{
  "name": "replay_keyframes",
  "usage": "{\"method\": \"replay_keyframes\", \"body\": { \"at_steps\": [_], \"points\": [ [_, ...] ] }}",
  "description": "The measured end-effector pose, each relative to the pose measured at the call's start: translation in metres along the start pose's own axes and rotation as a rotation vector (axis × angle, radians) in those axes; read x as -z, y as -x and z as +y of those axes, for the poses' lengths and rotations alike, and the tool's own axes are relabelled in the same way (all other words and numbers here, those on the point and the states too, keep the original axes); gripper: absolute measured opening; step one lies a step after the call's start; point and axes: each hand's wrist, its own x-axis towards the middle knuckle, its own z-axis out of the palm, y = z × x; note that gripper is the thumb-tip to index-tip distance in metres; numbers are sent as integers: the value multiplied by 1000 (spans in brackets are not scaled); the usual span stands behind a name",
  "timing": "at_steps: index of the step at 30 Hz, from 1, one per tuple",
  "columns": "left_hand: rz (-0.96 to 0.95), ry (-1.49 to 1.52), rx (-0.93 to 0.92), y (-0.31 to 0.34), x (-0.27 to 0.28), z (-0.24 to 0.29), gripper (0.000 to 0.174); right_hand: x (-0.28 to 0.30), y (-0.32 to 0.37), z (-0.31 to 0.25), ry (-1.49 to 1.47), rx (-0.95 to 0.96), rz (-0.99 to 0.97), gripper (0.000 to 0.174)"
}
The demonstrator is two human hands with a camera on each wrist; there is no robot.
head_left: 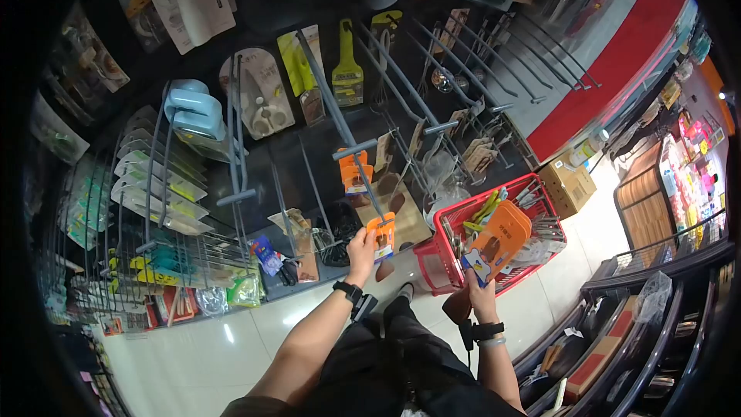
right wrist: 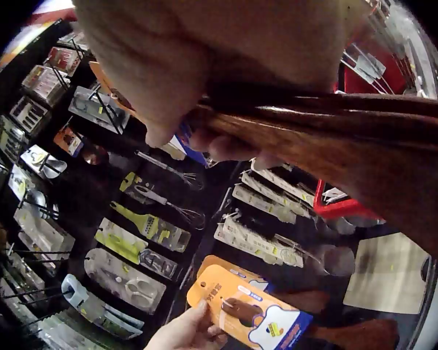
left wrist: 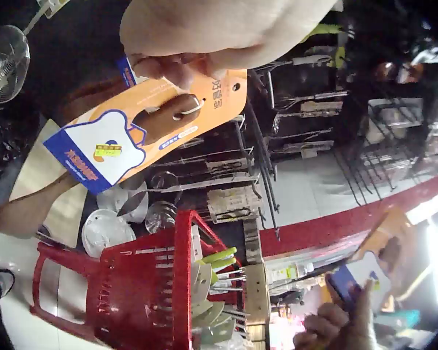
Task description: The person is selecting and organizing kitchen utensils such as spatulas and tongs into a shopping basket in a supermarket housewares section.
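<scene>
My left hand (head_left: 361, 255) pinches the orange card of a wooden spatula (left wrist: 29, 213) at the end of a rack hook. The card (left wrist: 157, 131) has a blue-and-white lower end, and the spatula's brown head sticks out below it. A second carded spatula shows behind it in the right wrist view. My right hand (head_left: 484, 303) grips more carded wooden spatulas (right wrist: 336, 146), layered together, by the blue end of their orange card (head_left: 503, 233). They are held over the near side of a red shopping basket (head_left: 441, 243), heads toward me.
Metal hooks (head_left: 401, 85) jut from the dark display wall toward me. Other orange-carded utensils (head_left: 355, 172) hang behind my left hand. Green-handled and metal utensils (head_left: 482, 212) fill the basket. A cardboard box (head_left: 567, 185) stands beyond it, and a low shelf (head_left: 610, 347) lies to the right.
</scene>
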Motion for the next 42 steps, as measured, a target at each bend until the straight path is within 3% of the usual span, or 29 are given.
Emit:
{"method": "replay_keyframes", "body": {
  "at_steps": [1,2,5,14,16,17,21,29,30,31,33,35,36,39,42],
  "points": [
    [4,45,27,-6,-6,-6,23,-1,-1,1,11,16,-10,13],
    [49,26,-62,-10,-10,-9,21,5,-3,8,48,-49,-60,29],
    [18,52,79,-21,-16,-21,20,-1,-1,6,72,4,-54,28],
    [131,166,90,-33,-24,-22,16,0,-15,2,82,-81,-196,29],
    [410,-75,-130,-44,-33,-30,14,0,-19,15,98,-33,-217,31],
    [414,-73,-128,-48,-38,-34,14,-1,-20,23,56,0,-232,33],
    [425,216,102,-71,-42,-10,16,-12,-17,10,37,-56,-289,38],
    [397,357,227,-86,-48,-24,26,-25,-21,12,42,-93,-438,35],
    [442,639,385,-64,-46,-2,21,-26,-24,22,84,-74,-481,36],
    [366,588,466,-50,-40,2,14,-27,-27,27,127,-53,-525,37],
    [157,545,518,-22,-26,0,18,-31,-27,26,107,-111,-534,37],
    [43,541,438,-6,-18,6,24,-35,-27,26,135,-107,-522,38],
    [-115,556,366,12,-7,27,28,-42,-25,25,125,-105,-535,38],
    [-289,417,55,25,-2,40,18,-49,-23,23,270,-134,-611,41],
    [-432,506,70,24,5,49,20,-55,-23,62,356,-145,-681,42]
  ]
}}
